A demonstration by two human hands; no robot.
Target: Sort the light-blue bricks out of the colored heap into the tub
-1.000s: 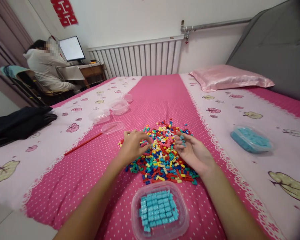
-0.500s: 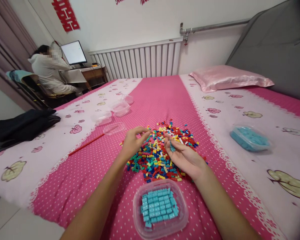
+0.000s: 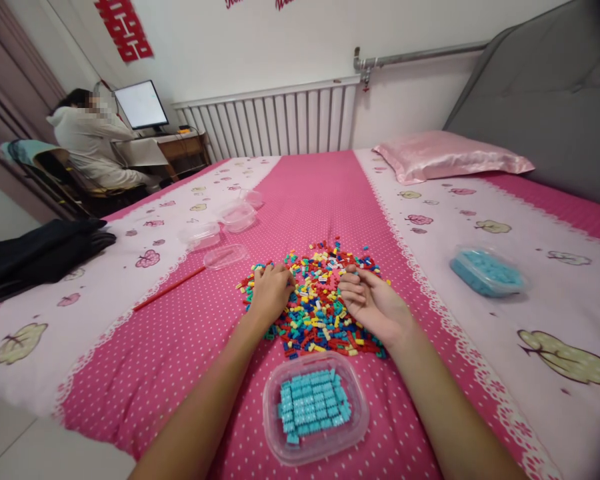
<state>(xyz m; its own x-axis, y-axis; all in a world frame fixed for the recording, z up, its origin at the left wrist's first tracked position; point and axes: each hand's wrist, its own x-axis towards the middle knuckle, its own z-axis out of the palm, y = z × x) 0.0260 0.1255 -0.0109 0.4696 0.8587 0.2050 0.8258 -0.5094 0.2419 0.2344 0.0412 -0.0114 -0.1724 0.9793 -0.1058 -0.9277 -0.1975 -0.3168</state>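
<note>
A loose pile of small toy building bricks (image 3: 313, 320) in many colours lies on the bedspread. My left hand (image 3: 271, 291) is at the pile's left side, back upward, its fingers bent down among the bricks; the fingertips are hidden. Over the right side of the heap, my right hand (image 3: 375, 307) is turned palm up with fingers curled in. The teal bricks seen in it earlier are now mostly covered by those fingers. Nearest me, a clear plastic box (image 3: 359, 437) holds rows of teal bricks (image 3: 313, 403).
A lidded box of teal bricks (image 3: 487, 272) sits to the right. Several clear containers (image 3: 237, 217), a clear lid (image 3: 226, 257) and a red stick (image 3: 170, 288) are on the left. Dark cloth (image 3: 40, 260) lies at the bed's edge. A person (image 3: 90, 143) sits at a desk.
My left hand has lowered into the left side of the pile. My right hand's fingers have curled further over the teal bricks. The view has shifted slightly.
</note>
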